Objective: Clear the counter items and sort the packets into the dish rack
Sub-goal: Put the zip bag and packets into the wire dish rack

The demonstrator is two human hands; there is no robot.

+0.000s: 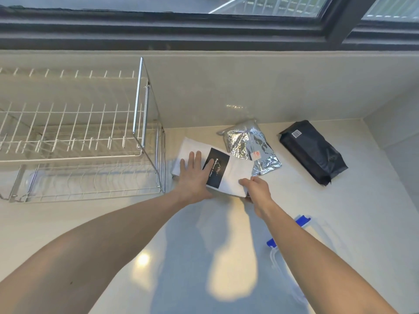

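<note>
Pale glossy countertop (pixel 340 223) runs beneath a dark-framed window (pixel 204 26), with a tiled backsplash behind. On it, a white coffee packet (pixel 238 175) with a black label lies flat, both hands on it. Left hand (pixel 193 176) rests palm down, fingers spread flat over the packet's left half and partly over the label; it presses rather than grips. Right hand (pixel 256 189) pinches the packet's near right corner, fingertips curled on top and thumb tucked below the edge. Just beyond the right hand, a crinkled silver foil packet (pixel 249 146) lies flat, its near edge tucked under or touching the white packet; which of the two cannot be determined. Farther right of that hand, well apart, a black packet (pixel 315 152) with a barcode sticker lies at an angle. Left of the left hand stands a white wire dish rack (pixel 74 132) with a chrome frame, both tiers bare. Near the right forearm lies a clear container lid (pixel 301 225) with blue clips, partly hidden by the arm.
</note>
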